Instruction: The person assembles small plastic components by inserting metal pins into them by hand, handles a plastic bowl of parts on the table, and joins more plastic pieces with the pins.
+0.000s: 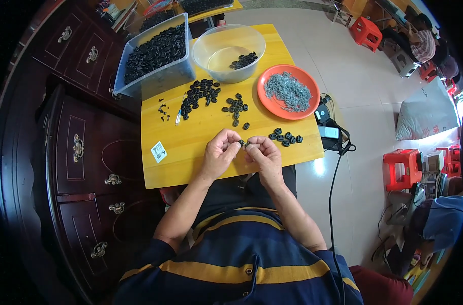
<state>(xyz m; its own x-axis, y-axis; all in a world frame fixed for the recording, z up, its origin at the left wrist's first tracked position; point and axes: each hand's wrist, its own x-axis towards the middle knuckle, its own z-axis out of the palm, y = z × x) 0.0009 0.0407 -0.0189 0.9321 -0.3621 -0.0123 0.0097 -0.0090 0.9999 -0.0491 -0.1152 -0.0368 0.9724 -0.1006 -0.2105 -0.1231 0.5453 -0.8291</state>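
Over the table's near edge, my left hand (222, 151) pinches a small black oval piece (241, 143) between thumb and fingertips. Close beside it, the fingertips of my right hand (265, 154) are pressed together against the piece's right side; whatever they hold is too small to name. Just beyond lie a loose black oval piece (246, 126) and a small group of similar pieces (235, 105). Another cluster of ovals (286, 137) sits to the right of my right hand. An orange plate (262, 99) carries a heap of small silvery metal parts (288, 91).
A translucent bin (155, 81) full of black pieces and a clear round tub (206, 63) stand at the back of the yellow table (191, 147). A pen (179, 116) and a label (158, 151) lie left. Dark cabinets (89, 152) border the left; a cable (333, 203) hangs right.
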